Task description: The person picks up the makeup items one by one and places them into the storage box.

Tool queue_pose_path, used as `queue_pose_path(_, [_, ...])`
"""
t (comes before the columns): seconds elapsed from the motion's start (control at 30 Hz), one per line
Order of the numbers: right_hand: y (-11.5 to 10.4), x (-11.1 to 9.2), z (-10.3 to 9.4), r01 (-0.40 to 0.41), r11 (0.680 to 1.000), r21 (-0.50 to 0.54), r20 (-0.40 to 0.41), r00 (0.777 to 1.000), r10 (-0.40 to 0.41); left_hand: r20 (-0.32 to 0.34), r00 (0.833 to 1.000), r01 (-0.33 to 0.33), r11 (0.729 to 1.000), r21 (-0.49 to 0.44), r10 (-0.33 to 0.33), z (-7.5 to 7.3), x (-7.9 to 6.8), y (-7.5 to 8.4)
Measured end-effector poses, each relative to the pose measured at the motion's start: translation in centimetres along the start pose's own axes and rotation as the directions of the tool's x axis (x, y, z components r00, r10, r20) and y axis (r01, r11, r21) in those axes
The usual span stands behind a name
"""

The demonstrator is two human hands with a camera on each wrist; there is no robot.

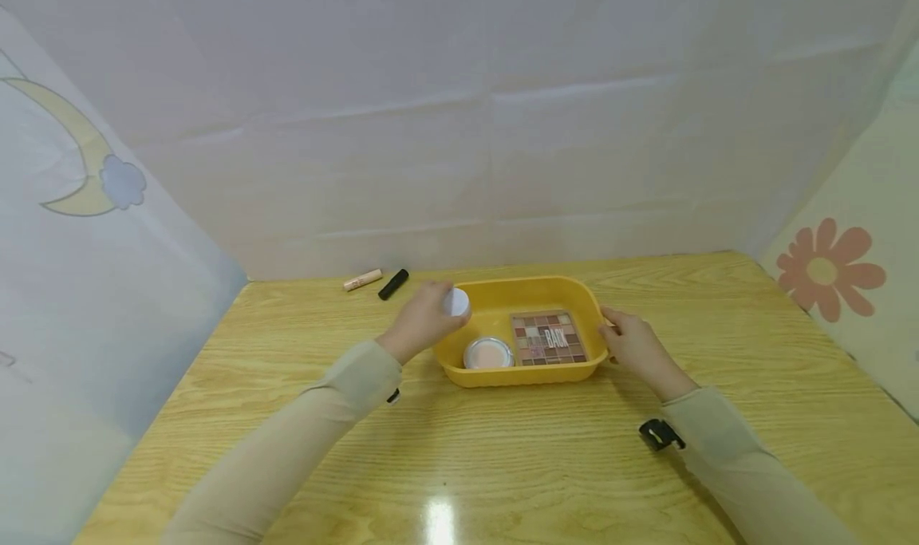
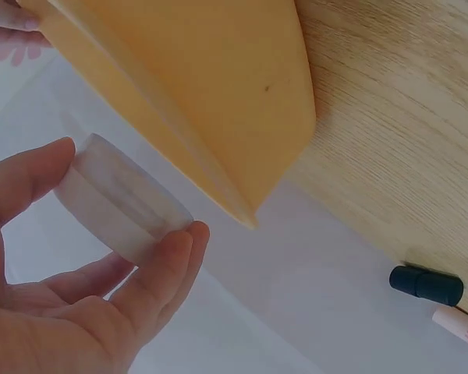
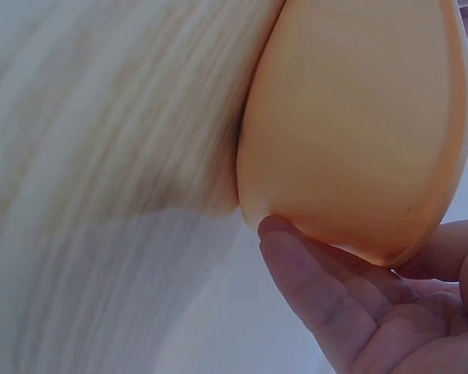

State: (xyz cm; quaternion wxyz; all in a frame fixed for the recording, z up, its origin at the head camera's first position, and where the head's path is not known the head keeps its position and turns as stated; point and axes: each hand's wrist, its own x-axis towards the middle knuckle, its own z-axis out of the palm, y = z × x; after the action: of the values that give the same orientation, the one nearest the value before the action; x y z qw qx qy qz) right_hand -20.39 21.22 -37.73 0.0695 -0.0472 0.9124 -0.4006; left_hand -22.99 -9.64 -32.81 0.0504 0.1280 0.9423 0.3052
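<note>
Between thumb and fingers my left hand pinches a small round white jar, held above the left end of a yellow plastic basket. At the basket's right end my right hand grips the wall; in the right wrist view its fingers lie against the outside and the thumb is at the rim. Inside the basket lie a round compact with a silvery edge, at the left, and a square eyeshadow palette lettered "BACK", at the right.
Behind my left hand, near the back edge of the wooden table, lie a black tube and a pale pink tube. A pale cloth backdrop rises right behind the table.
</note>
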Motion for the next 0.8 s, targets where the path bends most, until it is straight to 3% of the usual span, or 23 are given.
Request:
queue_pose_path(0.5, [0.0, 0.1, 0.0, -0.001, 1.000, 0.011, 0.002, 1.000, 0.001, 0.092, 0.996, 0.010, 0.993, 0.121, -0.021, -0.2, 1.5, 0.9])
queue_pose_path(0.8, [0.0, 0.1, 0.0, -0.017, 1.000, 0.004, 0.009, 1.000, 0.016, 0.168, 0.985, 0.024, 0.998, 0.059, -0.034, -0.2, 2.4, 1.6])
